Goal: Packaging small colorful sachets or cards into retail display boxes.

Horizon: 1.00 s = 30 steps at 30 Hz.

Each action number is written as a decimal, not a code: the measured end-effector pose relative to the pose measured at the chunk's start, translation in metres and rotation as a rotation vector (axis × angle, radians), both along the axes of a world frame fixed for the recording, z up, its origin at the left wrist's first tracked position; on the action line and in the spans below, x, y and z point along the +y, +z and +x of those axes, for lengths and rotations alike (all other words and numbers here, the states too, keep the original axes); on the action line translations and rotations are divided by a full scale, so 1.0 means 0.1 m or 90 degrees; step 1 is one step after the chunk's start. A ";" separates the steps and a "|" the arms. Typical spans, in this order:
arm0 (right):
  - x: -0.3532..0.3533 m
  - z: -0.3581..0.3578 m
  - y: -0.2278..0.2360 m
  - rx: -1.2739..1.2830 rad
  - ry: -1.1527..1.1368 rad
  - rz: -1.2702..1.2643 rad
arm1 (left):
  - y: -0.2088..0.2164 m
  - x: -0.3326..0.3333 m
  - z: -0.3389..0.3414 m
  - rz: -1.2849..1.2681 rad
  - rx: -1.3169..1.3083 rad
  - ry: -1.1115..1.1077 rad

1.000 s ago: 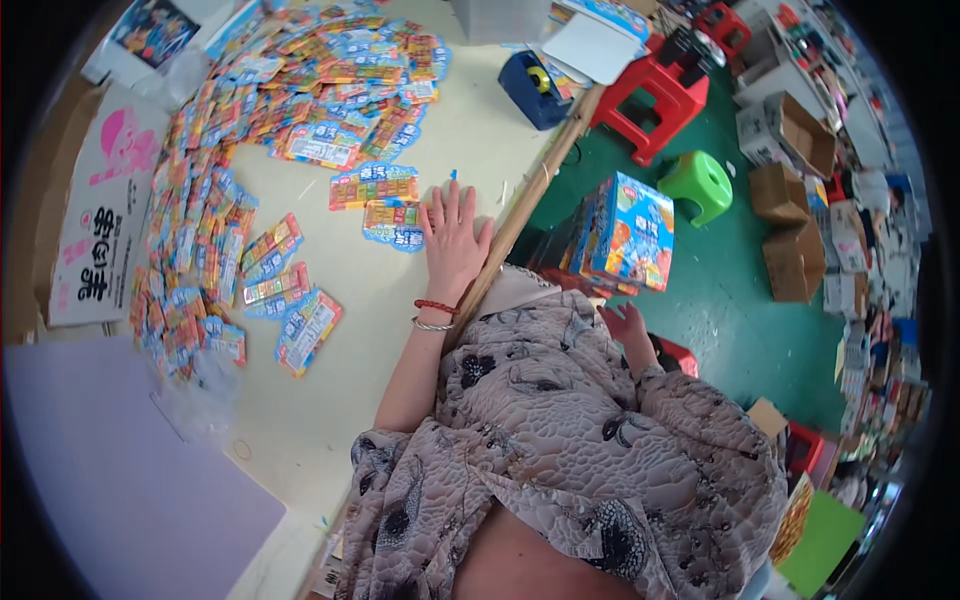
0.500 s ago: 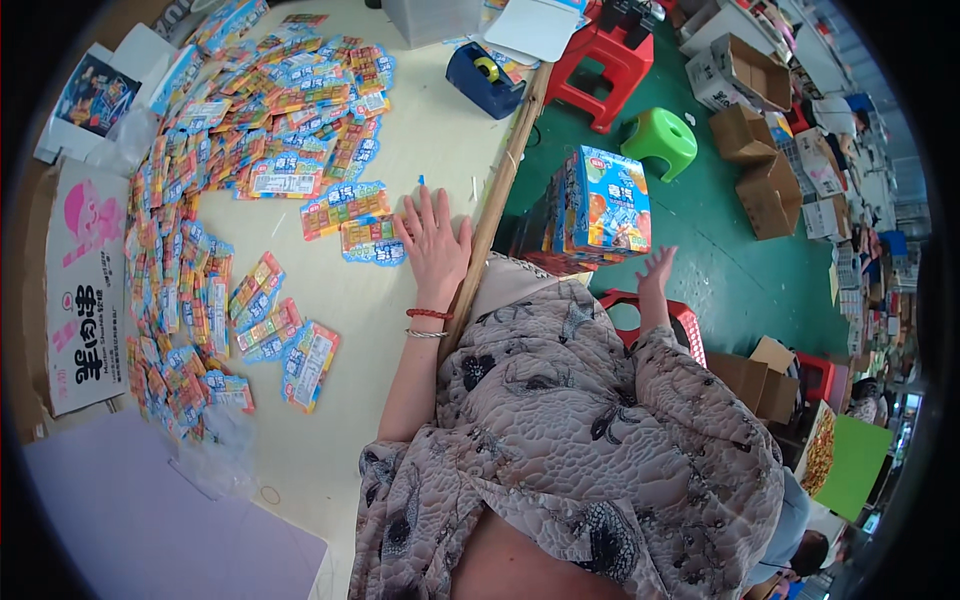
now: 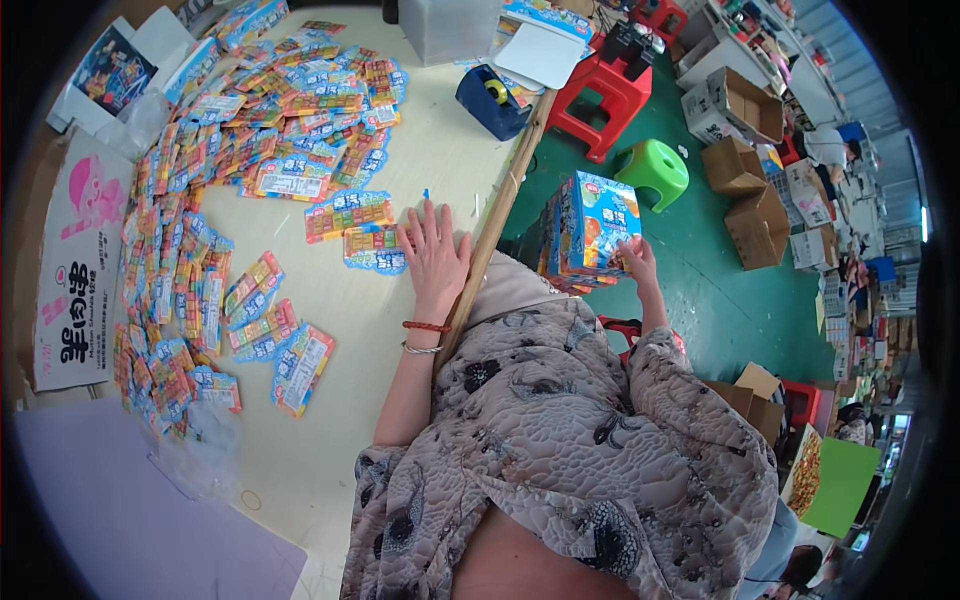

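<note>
My left hand (image 3: 437,262) rests flat on the table with its fingers spread, holding nothing. By its fingertips lie two flat, colourful candy packs (image 3: 374,248), side by side. Low on the right, my right hand (image 3: 638,268) reaches to the front right edge of a stacked blue printed box (image 3: 607,225). Its fingers are slightly bent and apart, over the box's face; whether they press on it is hard to see. More packs (image 3: 290,180) lie heaped across the left of the table, with a few loose ones (image 3: 303,368) nearer me.
A blue tape dispenser (image 3: 494,103) and a translucent bin (image 3: 445,30) stand at the far table edge. A white carton (image 3: 80,270) borders the heap on the left. Red stools (image 3: 600,100), a green stool (image 3: 654,172) and open cardboard boxes (image 3: 757,228) stand on the green floor.
My right hand has moved left, from beside the stacked box to its edge. My left hand stays flat on the table. The whole view has shifted slightly.
</note>
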State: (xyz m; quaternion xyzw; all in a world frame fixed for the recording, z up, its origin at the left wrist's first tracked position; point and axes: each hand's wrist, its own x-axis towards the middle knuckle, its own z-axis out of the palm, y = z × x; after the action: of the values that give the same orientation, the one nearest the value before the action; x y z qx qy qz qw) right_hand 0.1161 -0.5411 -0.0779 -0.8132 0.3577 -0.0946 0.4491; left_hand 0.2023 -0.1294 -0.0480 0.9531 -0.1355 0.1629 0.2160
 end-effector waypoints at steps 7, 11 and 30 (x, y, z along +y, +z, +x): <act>-0.07 -0.02 -0.13 -0.032 -0.006 0.051 | 0.03 0.00 0.00 -0.003 0.012 -0.010; -0.02 -0.01 -0.09 -0.044 -0.013 0.070 | 0.03 -0.01 0.01 -0.004 0.024 -0.012; -0.01 0.14 0.04 -0.010 0.009 0.009 | 0.04 0.02 -0.01 0.008 0.025 -0.008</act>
State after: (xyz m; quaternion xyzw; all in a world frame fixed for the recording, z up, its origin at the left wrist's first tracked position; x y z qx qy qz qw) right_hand 0.1299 -0.5417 -0.0741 -0.8119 0.3490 -0.0956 0.4582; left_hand 0.2016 -0.1277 -0.0444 0.9566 -0.1384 0.1417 0.2140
